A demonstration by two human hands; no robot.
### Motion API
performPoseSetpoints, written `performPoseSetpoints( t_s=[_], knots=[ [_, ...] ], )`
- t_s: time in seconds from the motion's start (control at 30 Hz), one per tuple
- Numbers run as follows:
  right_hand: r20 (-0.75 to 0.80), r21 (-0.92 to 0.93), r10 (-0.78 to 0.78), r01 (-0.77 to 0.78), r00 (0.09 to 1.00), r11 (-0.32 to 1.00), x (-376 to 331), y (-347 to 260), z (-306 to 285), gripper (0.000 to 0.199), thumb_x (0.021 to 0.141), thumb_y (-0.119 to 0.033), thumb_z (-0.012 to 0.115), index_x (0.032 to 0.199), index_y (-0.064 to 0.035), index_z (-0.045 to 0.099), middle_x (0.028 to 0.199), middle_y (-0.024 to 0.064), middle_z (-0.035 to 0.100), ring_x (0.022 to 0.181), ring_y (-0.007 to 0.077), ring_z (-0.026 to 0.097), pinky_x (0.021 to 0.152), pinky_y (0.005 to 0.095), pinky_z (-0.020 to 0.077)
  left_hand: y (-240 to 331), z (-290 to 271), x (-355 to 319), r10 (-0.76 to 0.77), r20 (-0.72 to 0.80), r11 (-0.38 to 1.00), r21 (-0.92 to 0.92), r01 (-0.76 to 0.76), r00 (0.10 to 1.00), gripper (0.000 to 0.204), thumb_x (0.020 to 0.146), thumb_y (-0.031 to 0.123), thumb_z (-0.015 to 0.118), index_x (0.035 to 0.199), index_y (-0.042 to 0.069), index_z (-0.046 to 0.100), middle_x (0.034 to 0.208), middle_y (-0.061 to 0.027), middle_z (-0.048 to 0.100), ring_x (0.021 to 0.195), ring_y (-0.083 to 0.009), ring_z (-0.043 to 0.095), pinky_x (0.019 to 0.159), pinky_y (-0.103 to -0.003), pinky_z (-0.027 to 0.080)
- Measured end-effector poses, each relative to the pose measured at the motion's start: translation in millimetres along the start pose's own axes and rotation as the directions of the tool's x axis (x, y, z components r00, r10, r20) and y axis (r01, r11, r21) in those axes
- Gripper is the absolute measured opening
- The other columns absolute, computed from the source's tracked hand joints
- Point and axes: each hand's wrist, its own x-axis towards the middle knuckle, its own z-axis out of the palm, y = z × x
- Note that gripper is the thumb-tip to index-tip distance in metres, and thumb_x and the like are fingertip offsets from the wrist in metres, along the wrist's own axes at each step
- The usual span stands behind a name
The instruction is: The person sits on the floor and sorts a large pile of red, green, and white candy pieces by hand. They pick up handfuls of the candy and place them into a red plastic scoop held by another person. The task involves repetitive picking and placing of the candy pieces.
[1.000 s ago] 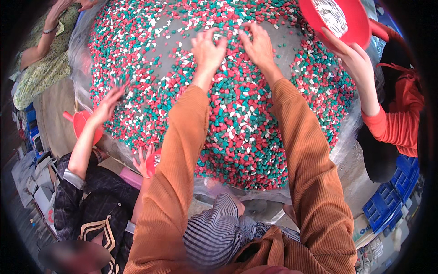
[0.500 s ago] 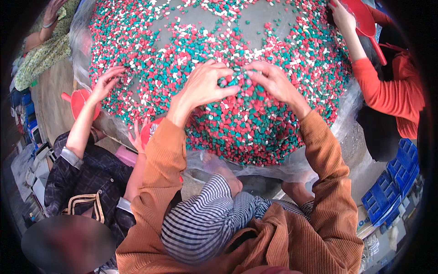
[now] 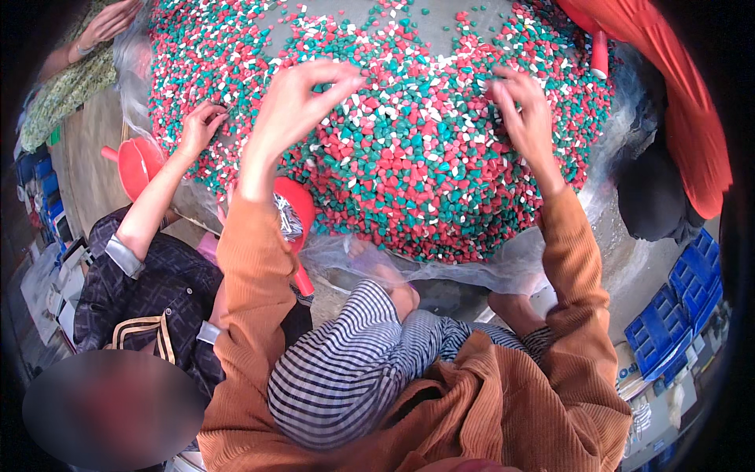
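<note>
A wide heap of small red, green and white pieces (image 3: pixel 409 177) spreads in front of me. Above its left part is my left hand (image 3: pixel 295 102), slightly blurred, its thumb and fingertips drawn together in a pinch. My right hand (image 3: pixel 525 110) hovers over the right part with fingers curled and thumb close to them. Whatever either pinch holds is too small to make out. Beside my left forearm, a red long-handled scoop (image 3: pixel 303 208) contains white pieces, partly hidden by my sleeve.
On the left, a co-worker's hand (image 3: pixel 206 124) reaches to the heap's edge near another red scoop (image 3: pixel 140 167). A second person's hand (image 3: pixel 110 22) shows at far left. An orange-red sleeve (image 3: pixel 684 102) enters at right. Clear plastic sheeting (image 3: pixel 472 275) rims the heap; blue trays (image 3: pixel 664 322) stand lower right.
My hands have separated from close together at the middle, the left going left and up, the right going right. The white-filled scoop shows more. The right co-worker's hand has left view.
</note>
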Motion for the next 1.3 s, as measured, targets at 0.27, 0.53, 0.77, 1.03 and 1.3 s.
performPoseSetpoints(
  t_s=[0.27,0.53,0.77,1.03,1.3],
  knots=[
    [-0.195,-0.238,0.167,-0.211,0.967,0.948,43.3,26.2,71.8,0.034,0.089,-0.040,0.061,0.106,-0.0111,0.069,0.108,0.0118,0.064,0.102,0.0339,0.056,0.092,0.0464,0.0419,-39.9,8.7,42.4,0.128,-0.343,0.981,0.183,-0.067,0.931,0.026,0.093,0.028,0.061,0.113,0.015,0.071,0.126,-0.0061,0.064,0.115,-0.0220,0.062,0.094,-0.036,0.049],
    [0.231,-0.131,-0.046,0.078,0.972,0.988,2.6,-86.8,109.2,0.058,0.092,-0.047,0.053,0.136,-0.0090,0.053,0.144,0.0208,0.044,0.140,0.0420,0.031,0.116,0.0518,0.0228,-60.7,32.4,21.5,-0.140,-0.358,0.990,-0.037,0.135,0.923,0.023,0.089,0.020,0.062,0.108,0.011,0.073,0.125,-0.0090,0.064,0.101,-0.0211,0.067,0.087,-0.034,0.052],
    [0.364,0.216,-0.144,0.067,0.920,0.974,-22.5,-128.1,65.8,0.051,0.091,-0.039,0.060,0.135,-0.0140,0.053,0.147,0.0158,0.042,0.141,0.0419,0.029,0.113,0.0578,0.0242,-53.7,23.6,33.4,-0.047,-0.432,0.997,0.040,0.071,0.901,0.023,0.089,0.018,0.064,0.110,0.011,0.072,0.124,-0.0086,0.064,0.108,-0.0239,0.063,0.089,-0.034,0.051],
    [0.047,-0.357,0.190,-0.162,0.981,0.920,12.5,-34.4,72.3,0.052,0.097,-0.038,0.049,0.142,-0.0117,0.047,0.152,0.0109,0.038,0.142,0.0385,0.028,0.116,0.0541,0.0189,-77.4,7.5,166.0,0.123,-0.517,0.982,0.188,-0.028,0.847,0.042,0.089,0.023,0.059,0.129,0.011,0.059,0.138,-0.0167,0.051,0.129,-0.0342,0.045,0.110,-0.041,0.035],
    [0.145,-0.377,0.251,-0.181,0.957,0.908,17.5,-36.4,73.2,0.055,0.097,-0.041,0.046,0.147,-0.0177,0.041,0.154,0.0066,0.035,0.145,0.0315,0.023,0.118,0.0509,0.0138,-86.0,32.3,296.7,-0.117,-0.548,0.933,0.226,0.281,0.828,0.065,0.092,0.059,0.041,0.150,0.032,0.031,0.161,-0.0123,0.014,0.147,-0.0421,0.008,0.116,-0.060,0.009]
  ],
)
